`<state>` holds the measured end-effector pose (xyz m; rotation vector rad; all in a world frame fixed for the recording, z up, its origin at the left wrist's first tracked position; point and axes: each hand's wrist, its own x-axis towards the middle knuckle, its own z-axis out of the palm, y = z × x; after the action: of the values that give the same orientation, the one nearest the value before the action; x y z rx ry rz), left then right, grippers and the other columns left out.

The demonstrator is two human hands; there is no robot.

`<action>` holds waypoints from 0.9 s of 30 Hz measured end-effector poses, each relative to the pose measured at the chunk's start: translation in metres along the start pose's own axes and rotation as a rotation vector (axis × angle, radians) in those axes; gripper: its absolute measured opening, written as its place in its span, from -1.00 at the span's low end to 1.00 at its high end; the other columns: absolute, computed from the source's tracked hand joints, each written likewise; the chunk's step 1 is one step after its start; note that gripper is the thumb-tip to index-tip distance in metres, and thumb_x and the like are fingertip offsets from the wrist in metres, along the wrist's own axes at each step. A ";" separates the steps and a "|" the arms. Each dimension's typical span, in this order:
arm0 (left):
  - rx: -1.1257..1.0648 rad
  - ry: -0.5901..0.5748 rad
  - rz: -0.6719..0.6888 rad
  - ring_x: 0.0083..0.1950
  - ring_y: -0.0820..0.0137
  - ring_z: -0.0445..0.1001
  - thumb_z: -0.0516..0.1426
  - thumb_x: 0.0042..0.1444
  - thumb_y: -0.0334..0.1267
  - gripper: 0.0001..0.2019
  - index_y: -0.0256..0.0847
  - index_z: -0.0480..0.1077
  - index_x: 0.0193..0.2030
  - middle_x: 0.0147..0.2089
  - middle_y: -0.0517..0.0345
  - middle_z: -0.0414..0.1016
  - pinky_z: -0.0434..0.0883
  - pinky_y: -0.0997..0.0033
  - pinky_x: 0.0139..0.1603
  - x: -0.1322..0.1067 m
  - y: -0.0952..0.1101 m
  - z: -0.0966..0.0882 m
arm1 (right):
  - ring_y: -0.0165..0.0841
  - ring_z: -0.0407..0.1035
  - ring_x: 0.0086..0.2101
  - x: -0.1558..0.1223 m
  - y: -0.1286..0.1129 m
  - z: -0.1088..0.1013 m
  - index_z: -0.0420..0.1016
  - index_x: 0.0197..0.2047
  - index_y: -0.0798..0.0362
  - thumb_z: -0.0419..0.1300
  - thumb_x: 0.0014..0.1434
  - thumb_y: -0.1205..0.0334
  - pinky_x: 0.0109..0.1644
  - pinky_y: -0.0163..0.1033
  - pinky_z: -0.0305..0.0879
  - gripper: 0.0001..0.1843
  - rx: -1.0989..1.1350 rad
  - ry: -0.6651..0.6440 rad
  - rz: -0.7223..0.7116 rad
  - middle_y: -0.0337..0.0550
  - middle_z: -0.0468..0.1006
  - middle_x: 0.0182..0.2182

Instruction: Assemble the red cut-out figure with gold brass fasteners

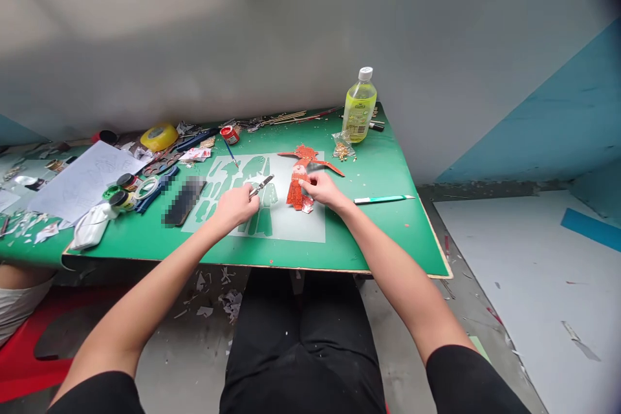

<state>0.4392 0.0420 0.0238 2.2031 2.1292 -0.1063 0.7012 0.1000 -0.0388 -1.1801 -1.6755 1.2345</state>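
Observation:
My left hand (239, 207) is closed around a slim silver-and-dark metal tool (262, 186), whose exact kind I cannot make out. Its end points up and right over the white cut-out sheet (301, 229). To the right of it, my right hand (324, 189) pinches the lower right side of a red-orange jointed cut-out figure (294, 195), which resembles a shadow puppet. The figure's upper part (305, 154) and long thin limbs spread out on the sheet and green table. A green-and-white craft knife (383, 199) lies right of my right wrist.
A bottle of yellow-green liquid (359, 110) stands at the back right, beside a small bag of gold-coloured bits (343, 149). A phone (184, 200), red paint jar (229, 135), brush (230, 152), and yellow tape dispenser (159, 137) lie leftward. The green table's (388, 239) front edge is near my lap.

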 end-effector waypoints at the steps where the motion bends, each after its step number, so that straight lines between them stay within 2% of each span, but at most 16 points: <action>1: -0.060 0.024 0.038 -0.41 0.19 0.46 0.01 0.28 -0.17 -0.80 -0.14 0.41 -0.26 -0.41 0.00 0.55 0.16 0.31 -0.39 0.006 0.000 0.003 | -0.43 -0.02 -0.47 -0.001 -0.001 0.000 0.07 -0.55 -0.07 0.30 0.15 -0.14 -0.40 -0.24 0.00 -0.46 -0.006 0.004 0.004 -0.36 0.07 -0.58; 4: -0.242 0.045 0.217 -0.39 0.27 0.42 0.10 0.25 -0.07 -0.78 -0.13 0.38 -0.34 -0.41 0.10 0.52 0.20 0.34 -0.35 0.027 -0.003 0.015 | -0.43 -0.01 -0.47 -0.002 -0.005 -0.003 0.10 -0.54 -0.06 0.30 0.12 -0.17 -0.41 -0.26 -0.02 -0.47 0.005 -0.018 0.026 -0.36 0.09 -0.58; 6: -0.310 0.075 0.318 -0.35 0.29 0.44 0.17 0.22 -0.09 -0.82 -0.14 0.43 -0.30 -0.36 0.11 0.56 0.25 0.35 -0.29 0.043 -0.007 0.024 | -0.44 -0.01 -0.48 -0.003 -0.006 -0.005 0.11 -0.54 -0.06 0.29 0.11 -0.19 -0.41 -0.26 -0.04 -0.47 0.029 -0.041 0.037 -0.36 0.10 -0.58; 9: -0.294 0.186 0.388 -0.25 0.27 0.49 0.16 0.28 -0.16 -0.85 -0.14 0.50 -0.25 -0.26 0.02 0.62 0.31 0.33 -0.20 0.061 -0.013 0.035 | -0.45 -0.02 -0.48 -0.003 -0.006 -0.008 0.10 -0.54 -0.06 0.25 0.11 -0.20 -0.40 -0.24 -0.06 -0.48 0.042 -0.053 0.018 -0.36 0.08 -0.56; 12: -0.207 0.280 0.457 -0.13 0.20 0.52 0.10 0.38 -0.21 -0.80 -0.12 0.56 -0.17 -0.15 -0.05 0.66 0.33 0.28 -0.15 0.066 -0.014 0.042 | -0.44 0.01 -0.46 -0.003 -0.004 -0.008 0.14 -0.52 -0.04 0.21 0.16 -0.17 -0.38 -0.24 -0.04 -0.52 0.042 -0.070 -0.011 -0.34 0.12 -0.53; 15: -0.148 0.293 0.470 -0.10 0.17 0.53 0.11 0.34 -0.27 -0.82 -0.11 0.57 -0.16 -0.13 -0.05 0.66 0.33 0.27 -0.19 0.061 -0.008 0.045 | -0.42 0.08 -0.45 -0.005 -0.004 -0.008 0.23 -0.48 -0.01 0.22 0.18 -0.16 -0.34 -0.22 0.03 -0.56 0.035 -0.046 -0.035 -0.31 0.20 -0.50; 19: -0.143 0.296 0.427 -0.16 0.16 0.53 0.16 0.26 -0.24 -0.86 -0.16 0.54 -0.25 -0.18 -0.07 0.64 0.30 0.25 -0.27 0.055 0.002 0.049 | -0.36 0.24 -0.39 -0.008 -0.008 -0.008 0.37 -0.39 0.03 0.24 0.19 -0.18 -0.26 -0.19 0.19 -0.57 0.036 -0.053 -0.039 -0.21 0.38 -0.42; 27: -0.126 0.348 0.407 -0.17 0.14 0.51 0.15 0.17 -0.26 -0.91 -0.16 0.48 -0.27 -0.24 -0.07 0.62 0.28 0.19 -0.25 0.057 0.003 0.052 | -0.32 0.31 -0.34 -0.013 -0.011 -0.006 0.41 -0.33 0.02 0.24 0.19 -0.16 -0.22 -0.18 0.27 -0.61 -0.003 -0.011 -0.072 -0.14 0.49 -0.35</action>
<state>0.4443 0.0934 -0.0339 2.6735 1.7067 0.4511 0.7083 0.0882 -0.0271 -1.1066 -1.7136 1.1963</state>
